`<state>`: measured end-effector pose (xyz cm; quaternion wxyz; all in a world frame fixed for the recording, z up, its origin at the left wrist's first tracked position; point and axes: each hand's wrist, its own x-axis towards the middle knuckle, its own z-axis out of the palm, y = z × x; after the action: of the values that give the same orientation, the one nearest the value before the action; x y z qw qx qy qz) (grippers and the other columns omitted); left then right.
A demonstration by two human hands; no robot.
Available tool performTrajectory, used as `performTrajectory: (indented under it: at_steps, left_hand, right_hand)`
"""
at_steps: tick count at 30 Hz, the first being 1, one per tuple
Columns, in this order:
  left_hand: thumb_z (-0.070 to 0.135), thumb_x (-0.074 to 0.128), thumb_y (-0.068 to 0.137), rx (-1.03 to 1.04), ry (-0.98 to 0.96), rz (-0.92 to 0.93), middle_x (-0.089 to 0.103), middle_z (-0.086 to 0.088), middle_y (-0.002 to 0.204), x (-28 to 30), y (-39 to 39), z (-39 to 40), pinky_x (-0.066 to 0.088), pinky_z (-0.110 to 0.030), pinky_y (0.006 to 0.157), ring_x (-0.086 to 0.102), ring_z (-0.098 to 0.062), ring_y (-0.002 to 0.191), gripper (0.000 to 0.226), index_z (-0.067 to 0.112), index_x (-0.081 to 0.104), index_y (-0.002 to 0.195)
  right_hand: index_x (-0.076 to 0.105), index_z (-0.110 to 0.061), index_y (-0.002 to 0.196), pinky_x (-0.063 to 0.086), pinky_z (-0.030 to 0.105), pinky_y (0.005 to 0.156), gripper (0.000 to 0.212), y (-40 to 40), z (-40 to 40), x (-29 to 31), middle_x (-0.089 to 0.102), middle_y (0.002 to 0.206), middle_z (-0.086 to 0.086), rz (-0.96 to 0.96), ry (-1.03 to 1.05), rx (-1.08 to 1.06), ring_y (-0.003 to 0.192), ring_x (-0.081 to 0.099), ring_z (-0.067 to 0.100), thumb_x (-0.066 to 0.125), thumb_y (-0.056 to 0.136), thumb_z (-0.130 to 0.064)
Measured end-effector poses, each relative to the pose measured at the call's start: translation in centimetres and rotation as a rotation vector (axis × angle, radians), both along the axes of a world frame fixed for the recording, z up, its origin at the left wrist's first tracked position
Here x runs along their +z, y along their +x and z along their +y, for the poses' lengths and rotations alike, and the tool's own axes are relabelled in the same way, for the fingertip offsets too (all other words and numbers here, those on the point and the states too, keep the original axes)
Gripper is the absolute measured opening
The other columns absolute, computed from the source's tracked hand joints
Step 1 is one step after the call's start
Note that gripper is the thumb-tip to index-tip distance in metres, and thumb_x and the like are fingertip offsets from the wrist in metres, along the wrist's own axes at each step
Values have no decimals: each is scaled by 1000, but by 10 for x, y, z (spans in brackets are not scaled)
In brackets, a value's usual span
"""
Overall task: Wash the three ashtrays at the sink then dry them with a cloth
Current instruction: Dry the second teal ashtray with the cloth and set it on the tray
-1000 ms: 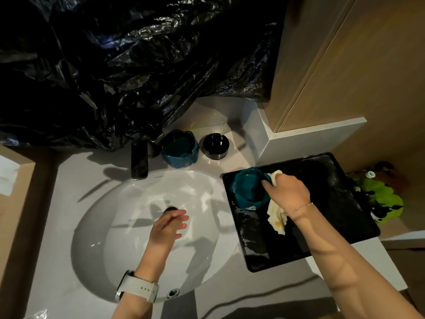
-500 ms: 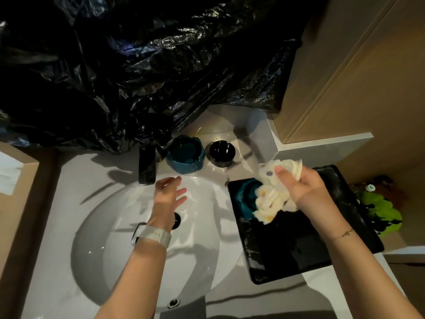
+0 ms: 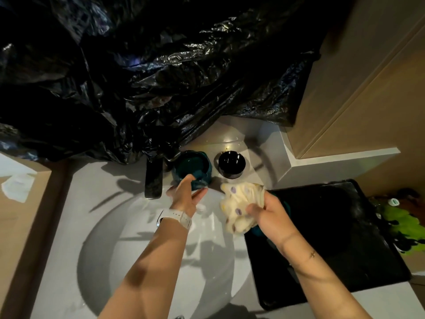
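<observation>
Dark flat-spout tap (image 3: 153,179) at far edge of white oval sink basin (image 3: 96,261); left hand (image 3: 185,196), fingers straight and spread, holding nothing, reaches over basin toward teal ceramic ashtray (image 3: 192,167) on far counter, likely next to dry; small black round ashtray (image 3: 231,163) just right of it; right hand (image 3: 271,217) grips bunched cream dotted cloth (image 3: 239,207), ready for wiping; third teal ashtray (image 3: 286,206) mostly hidden behind it on black tray (image 3: 345,238).

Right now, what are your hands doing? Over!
Left hand open, reaching for teal ashtray. Right hand grips spotted cloth. Black ashtray waits beside. Nothing blocking.
</observation>
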<state>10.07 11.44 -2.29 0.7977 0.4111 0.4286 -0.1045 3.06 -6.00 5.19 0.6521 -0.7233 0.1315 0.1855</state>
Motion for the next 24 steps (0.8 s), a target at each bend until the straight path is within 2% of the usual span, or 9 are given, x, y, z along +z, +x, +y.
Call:
performTrajectory:
  at_steps: [2, 5, 7, 11, 14, 17, 20, 22, 24]
  left_hand:
    - [3, 52, 97, 53, -7, -28, 59, -19, 112, -9, -12, 6, 55, -44, 92, 62, -28, 92, 10, 2, 53, 107]
    - [2, 54, 96, 10, -9, -59, 58, -24, 128, -22, -35, 18, 57, -45, 90, 62, -35, 110, 36, -3, 48, 131]
    - [0, 54, 95, -45, 10, -77, 60, -27, 127, -23, -55, 28, 59, -44, 86, 65, -35, 107, 38, -6, 50, 132]
    - [10, 65, 91, -172, 138, -187, 63, -24, 124, -16, -105, 45, 56, -49, 92, 69, -34, 104, 43, -6, 52, 128]
    - [18, 75, 80, -308, 459, -286, 68, -16, 112, -3, -127, 54, 61, -47, 79, 71, -32, 99, 44, 4, 59, 118]
    - [25, 85, 73, -447, 977, -348, 71, 4, 96, 13, -139, 65, 59, -32, 71, 71, -19, 88, 46, 17, 57, 108]
    - [36, 89, 65, -623, 1422, -588, 66, 17, 91, 28, -148, 78, 50, -18, 69, 64, -5, 76, 59, 24, 53, 110]
    - [42, 86, 64, -694, 1673, -688, 67, 13, 88, 38, -148, 85, 47, -18, 64, 65, -12, 74, 59, 22, 58, 111]
    - [51, 75, 67, -725, 1868, -790, 69, 6, 89, 50, -147, 90, 48, -21, 58, 66, -17, 76, 55, 19, 63, 110]
  right_hand:
    - [63, -20, 97, 51, 9, 64, 40, -5, -2, -4, 68, 90, -5, 14, -5, -29, 83, 64, 8, 42, 92, 14]
    - [65, -22, 91, 51, 12, 59, 41, -13, -2, -5, 70, 82, -5, 42, 19, -73, 77, 65, 8, 43, 92, 13]
    - [67, -21, 91, 52, 13, 58, 39, -19, -3, -3, 71, 78, -5, 50, 47, -96, 72, 67, 6, 44, 92, 11]
    - [70, -17, 94, 50, 14, 59, 38, -35, -5, 1, 73, 78, -5, 49, 78, -107, 74, 69, 7, 43, 90, 10]
    - [70, -15, 95, 50, 14, 58, 36, -48, -7, 4, 73, 76, -5, 33, 108, -121, 73, 68, 7, 44, 90, 9]
    - [69, -11, 95, 49, 13, 56, 34, -61, -6, 7, 73, 72, -4, 8, 138, -121, 67, 68, 5, 44, 89, 11]
    - [69, -11, 98, 49, 12, 57, 34, -75, -5, 9, 72, 75, -1, 10, 158, -95, 69, 68, 5, 44, 89, 11]
    - [69, -12, 101, 49, 13, 60, 34, -83, -4, 9, 72, 82, 1, 18, 163, -81, 74, 68, 7, 44, 90, 8]
    - [68, -13, 103, 50, 14, 63, 37, -91, -2, 9, 73, 88, 1, 18, 168, -66, 80, 69, 9, 42, 90, 9]
